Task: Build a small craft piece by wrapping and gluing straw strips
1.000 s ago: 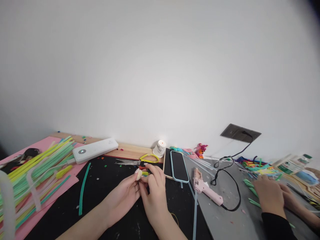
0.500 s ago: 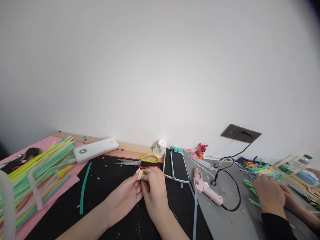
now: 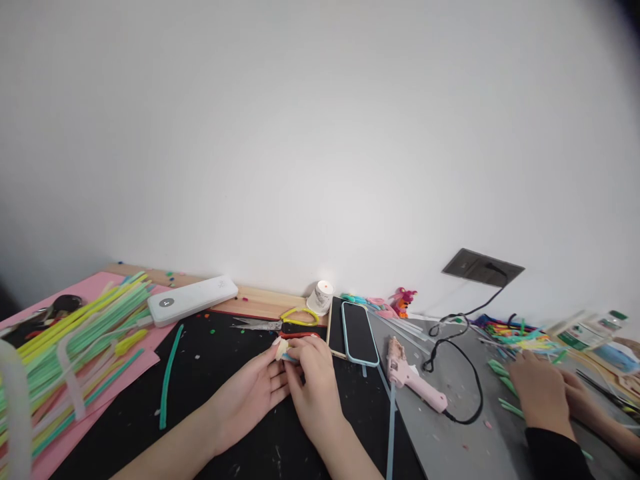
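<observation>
Two hands come together above the black mat [image 3: 225, 367], pinching one small cream piece [image 3: 282, 349] between their fingertips. The left hand [image 3: 250, 395] has its thumb against the piece and its other fingers curled below; the right hand [image 3: 315, 383] closes on it from the other side. The piece looks rounded and pale, with a bit of light blue at its lower edge; fingers hide the rest, so its full shape and material cannot be told.

Just beyond lie scissors [image 3: 267, 325] with pointed metal blades and a yellow loop, and a red handle [image 3: 300, 335]. A white cup [image 3: 321, 298] stands upside down near the smooth, dark-screened phone [image 3: 360, 335] in its light blue case. On the left, long, soft-looking yellow, green and pink strips [image 3: 85, 333] cover a flat pink sheet [image 3: 149, 361], beside a glossy white device [image 3: 193, 301] with rounded ends. One curved green strip [image 3: 170, 380] lies on the mat. To the right, a pink plastic glue gun [image 3: 417, 385] trails a thin black cord [image 3: 480, 380].
</observation>
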`<state>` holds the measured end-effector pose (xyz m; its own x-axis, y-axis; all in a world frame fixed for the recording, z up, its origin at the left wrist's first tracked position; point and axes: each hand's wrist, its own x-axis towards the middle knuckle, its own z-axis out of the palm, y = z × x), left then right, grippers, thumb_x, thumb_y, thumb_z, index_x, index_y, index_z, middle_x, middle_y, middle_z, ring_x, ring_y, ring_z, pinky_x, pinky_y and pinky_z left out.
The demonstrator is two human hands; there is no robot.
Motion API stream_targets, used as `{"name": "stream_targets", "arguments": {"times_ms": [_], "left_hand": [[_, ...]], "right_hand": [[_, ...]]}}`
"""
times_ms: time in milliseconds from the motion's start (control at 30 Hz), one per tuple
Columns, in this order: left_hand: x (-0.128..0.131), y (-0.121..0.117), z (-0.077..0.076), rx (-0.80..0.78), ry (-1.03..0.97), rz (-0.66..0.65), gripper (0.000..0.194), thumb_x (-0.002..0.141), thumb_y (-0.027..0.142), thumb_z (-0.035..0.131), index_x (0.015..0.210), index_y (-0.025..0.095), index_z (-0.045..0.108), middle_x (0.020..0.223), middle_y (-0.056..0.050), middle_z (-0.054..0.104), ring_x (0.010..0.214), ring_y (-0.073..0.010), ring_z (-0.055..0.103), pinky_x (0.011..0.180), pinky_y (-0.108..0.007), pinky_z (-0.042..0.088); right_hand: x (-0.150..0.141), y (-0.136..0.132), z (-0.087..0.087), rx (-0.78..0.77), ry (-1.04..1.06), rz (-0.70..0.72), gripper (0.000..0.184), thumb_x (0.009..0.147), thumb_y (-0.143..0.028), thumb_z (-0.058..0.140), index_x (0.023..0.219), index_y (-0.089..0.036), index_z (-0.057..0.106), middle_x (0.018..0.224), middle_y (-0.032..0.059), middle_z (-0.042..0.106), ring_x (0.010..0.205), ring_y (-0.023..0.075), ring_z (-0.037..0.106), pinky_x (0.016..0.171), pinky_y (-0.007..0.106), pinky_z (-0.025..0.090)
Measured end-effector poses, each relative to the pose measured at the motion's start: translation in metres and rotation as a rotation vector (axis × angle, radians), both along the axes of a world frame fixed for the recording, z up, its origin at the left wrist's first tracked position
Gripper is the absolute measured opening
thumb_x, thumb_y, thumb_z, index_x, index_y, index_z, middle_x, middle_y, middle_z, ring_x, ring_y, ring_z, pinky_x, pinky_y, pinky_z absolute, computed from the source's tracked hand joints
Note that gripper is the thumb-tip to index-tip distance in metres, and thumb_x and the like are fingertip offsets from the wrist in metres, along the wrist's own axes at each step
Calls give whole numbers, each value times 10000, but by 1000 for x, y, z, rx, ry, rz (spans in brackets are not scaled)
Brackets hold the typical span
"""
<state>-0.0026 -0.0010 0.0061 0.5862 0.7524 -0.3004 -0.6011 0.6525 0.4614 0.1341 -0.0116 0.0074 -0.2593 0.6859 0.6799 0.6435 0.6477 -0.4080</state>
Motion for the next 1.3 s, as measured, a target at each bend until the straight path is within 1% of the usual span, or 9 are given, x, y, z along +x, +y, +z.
{"name": "stream_targets", "arguments": {"times_ms": [133, 333, 433, 567, 800, 900, 1033, 1167, 1300], "left_hand": [[0, 0, 0, 6, 4, 21, 298, 880, 294, 544, 1146, 162, 563, 1110, -107, 682, 1123, -233, 585, 969, -362, 444], [1, 0, 0, 25, 5, 80, 223, 890, 253, 532, 1077, 150, 597, 1088, -104, 690, 1122, -216, 583, 987, -350, 434], [1, -2, 1, 43, -15, 75, 215, 887, 241, 537, 1072, 153, 603, 1104, -96, 687, 1143, -208, 568, 1001, -343, 423], [0, -3, 2, 57, -32, 71, 212, 884, 237, 543, 1067, 153, 607, 1116, -91, 683, 1158, -204, 558, 1009, -335, 415], [0, -2, 1, 32, -34, 60, 190, 889, 248, 536, 1028, 152, 621, 1017, -93, 711, 1079, -213, 608, 998, -361, 423], [0, -2, 2, 44, -37, 41, 211, 894, 270, 526, 1028, 139, 623, 1009, -101, 713, 1066, -216, 615, 996, -358, 423], [-1, -2, 1, 38, -39, 15, 257, 890, 289, 529, 1087, 141, 603, 1075, -106, 697, 1084, -217, 607, 1000, -354, 416], [-2, -2, 1, 22, -26, -24, 372, 889, 363, 514, 1194, 154, 551, 1167, -115, 662, 1115, -227, 592, 1007, -361, 406], [-3, -2, 1, 20, 10, -40, 413, 883, 398, 509, 1229, 175, 528, 1216, -107, 639, 1127, -229, 585, 1020, -366, 388]], "right_hand": [[-1, -2, 1, -45, 15, -10, 255, 811, -12, 514, 952, -220, 553, 997, 44, 645, 959, 204, 550, 884, 387, 436], [-1, -4, -1, -115, 66, -85, 223, 817, -71, 538, 994, -206, 554, 961, 65, 626, 906, 208, 561, 809, 361, 473], [-1, -3, -1, -95, 34, -75, 281, 813, -58, 528, 1039, -219, 574, 972, 62, 631, 926, 212, 566, 834, 366, 469], [-1, -3, -1, -76, 41, -66, 300, 806, -40, 524, 1033, -225, 584, 971, 64, 638, 924, 214, 570, 837, 373, 474], [-1, -3, 0, -114, 62, -39, 320, 778, -20, 543, 1010, -235, 594, 967, 52, 646, 929, 212, 570, 835, 365, 485], [-1, -3, 2, -125, 72, -17, 331, 764, -7, 544, 999, -234, 598, 961, 49, 651, 929, 210, 571, 832, 358, 488], [-1, -3, 4, -123, 87, 11, 348, 752, 9, 533, 996, -231, 597, 975, 51, 653, 938, 207, 571, 824, 347, 494], [-1, -3, 4, -99, 89, 21, 356, 753, -2, 522, 1018, -231, 589, 1061, 68, 643, 993, 215, 566, 868, 365, 486], [-1, -2, 4, -104, 54, 24, 357, 754, -20, 530, 1042, -224, 580, 1108, 77, 628, 1008, 215, 568, 884, 367, 483]]}}
